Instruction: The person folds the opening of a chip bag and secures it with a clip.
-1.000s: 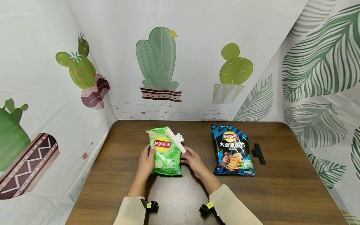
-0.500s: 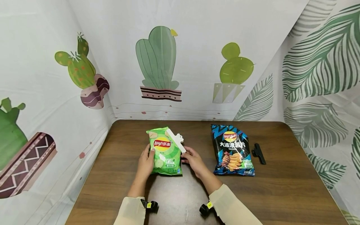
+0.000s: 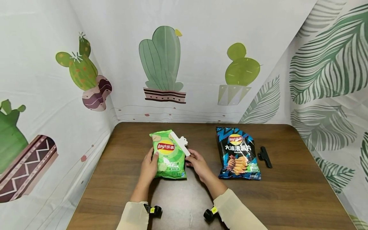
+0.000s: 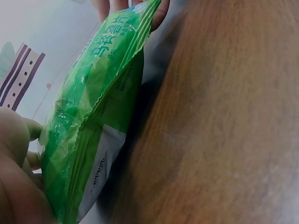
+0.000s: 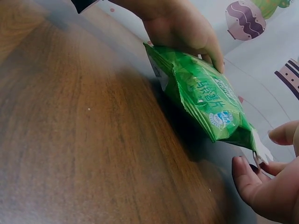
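Behind everything, beyond the left hand (image 3: 149, 164) and the right hand (image 3: 199, 166), I have a loosely creased white backdrop (image 3: 201, 48) printed with cacti and leaves. Under both lies the counter (image 3: 302, 198), brown wood grain with rounded far corners. Cream sleeves (image 3: 238, 210) reach in from my side, the forearms angling inward toward each other. Well to the right of the right hand I see a blue-and-black chip bag (image 3: 237, 153), glossy and puffed, face up. The green chip bag (image 3: 171, 159) sits between the hands, a shiny pillow of film with crimped, toothed seams. My left hand grips its left side, thumb over the front and fingers tucked around the edge. My right hand comes in from the other side with digits parted and bent about the clip's lower end; I cannot tell whether they pinch it. That white clip (image 3: 180, 144), a straight smooth bar with a lobed handle, slants across the bag's upper right corner. Farther right of the right hand, past the dark bag, lies a black clip (image 3: 265, 157). Below the hands, each wrist wears a small black camera (image 3: 156, 210) with a yellow label.
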`<state>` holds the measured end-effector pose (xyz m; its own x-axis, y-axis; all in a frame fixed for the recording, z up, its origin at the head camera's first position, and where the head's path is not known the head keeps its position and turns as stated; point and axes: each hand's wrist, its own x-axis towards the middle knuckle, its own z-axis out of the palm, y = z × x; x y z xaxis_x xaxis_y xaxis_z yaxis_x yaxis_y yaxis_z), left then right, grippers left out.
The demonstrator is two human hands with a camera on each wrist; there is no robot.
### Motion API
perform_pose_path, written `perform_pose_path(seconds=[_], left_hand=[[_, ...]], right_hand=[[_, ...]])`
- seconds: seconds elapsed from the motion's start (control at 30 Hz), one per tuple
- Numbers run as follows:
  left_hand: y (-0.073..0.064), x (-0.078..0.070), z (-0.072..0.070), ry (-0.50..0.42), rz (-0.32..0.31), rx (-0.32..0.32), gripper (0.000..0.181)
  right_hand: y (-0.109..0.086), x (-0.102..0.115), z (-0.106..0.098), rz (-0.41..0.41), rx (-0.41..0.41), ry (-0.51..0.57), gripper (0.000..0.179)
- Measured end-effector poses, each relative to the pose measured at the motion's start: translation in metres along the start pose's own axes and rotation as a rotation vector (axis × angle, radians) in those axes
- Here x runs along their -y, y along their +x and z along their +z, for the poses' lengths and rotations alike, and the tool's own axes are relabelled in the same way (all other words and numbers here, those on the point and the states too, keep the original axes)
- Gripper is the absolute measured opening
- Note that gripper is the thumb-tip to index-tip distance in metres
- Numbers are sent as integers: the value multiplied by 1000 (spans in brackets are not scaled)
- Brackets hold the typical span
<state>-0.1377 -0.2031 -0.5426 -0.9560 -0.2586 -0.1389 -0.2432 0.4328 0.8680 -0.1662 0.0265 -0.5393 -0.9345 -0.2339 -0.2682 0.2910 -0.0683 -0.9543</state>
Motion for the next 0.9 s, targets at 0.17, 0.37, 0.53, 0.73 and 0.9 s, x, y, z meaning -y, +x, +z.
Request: perform_pose_path(seconds=[0.17, 0.37, 0.53, 0.73, 0.9], left_hand=[[-1, -1, 0, -10, -8, -4, 65], [1, 0, -1, -16, -16, 1, 65], [1, -1, -1, -17, -18, 1, 65], [1, -3, -2, -64, 2, -34, 62], [-1, -8, -4, -104, 43, -108, 56]], right_hand=[[-4, 7, 0, -1, 17, 4, 51], [-2, 1, 0, -20, 8, -16, 51], [2, -3, -2, -48, -21, -66, 48], [1, 0, -3, -72, -60, -91, 45], [-1, 3, -4, -85, -89, -86, 45]])
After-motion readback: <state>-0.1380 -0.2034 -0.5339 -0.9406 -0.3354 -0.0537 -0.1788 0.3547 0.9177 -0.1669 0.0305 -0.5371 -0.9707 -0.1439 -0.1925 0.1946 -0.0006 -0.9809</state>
